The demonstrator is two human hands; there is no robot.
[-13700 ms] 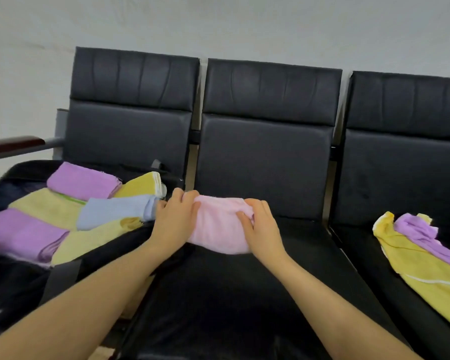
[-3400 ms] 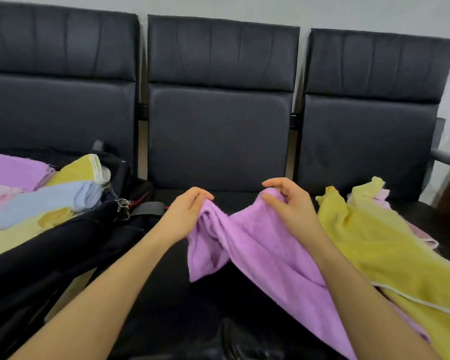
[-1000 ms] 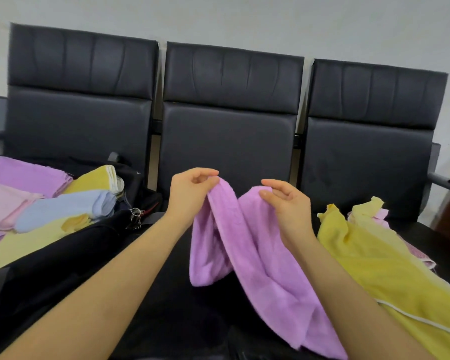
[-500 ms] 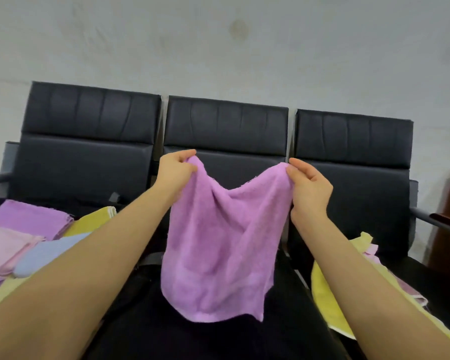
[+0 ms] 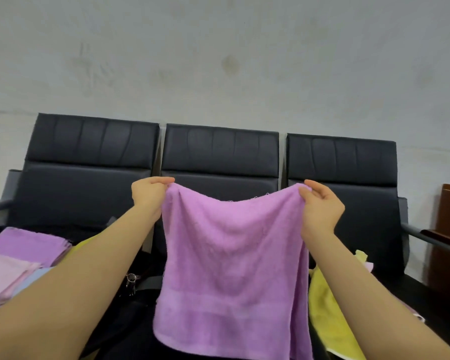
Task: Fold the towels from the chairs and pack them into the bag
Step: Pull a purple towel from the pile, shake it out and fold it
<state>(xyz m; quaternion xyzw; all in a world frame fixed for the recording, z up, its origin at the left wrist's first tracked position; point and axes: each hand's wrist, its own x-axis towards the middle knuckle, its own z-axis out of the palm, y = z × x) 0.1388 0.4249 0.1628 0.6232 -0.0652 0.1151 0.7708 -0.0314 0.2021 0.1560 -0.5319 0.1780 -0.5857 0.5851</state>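
With the purple towel pinched at its two top corners and hanging in front of the middle chair, the person has it ready for its first fold. The left hand is closed in a thumb-and-finger pinch on the left corner, and the right hand grips the right corner with its fingers curled behind the cloth. The top edge sags a little between them, and the right side hangs doubled over in a narrow strip, so I would say the cloth is not yet flat.

To do this step well, I think the hands should draw apart until the top edge is taut, give a small shake so the doubled strip drops open, then bring corner to corner with the edges matched before laying it on the seat to press and fold again.

Down at the left, folded towels in purple and pink lie stacked on the black bag. A yellow towel waits unfolded on the right chair, so more remains after this one.
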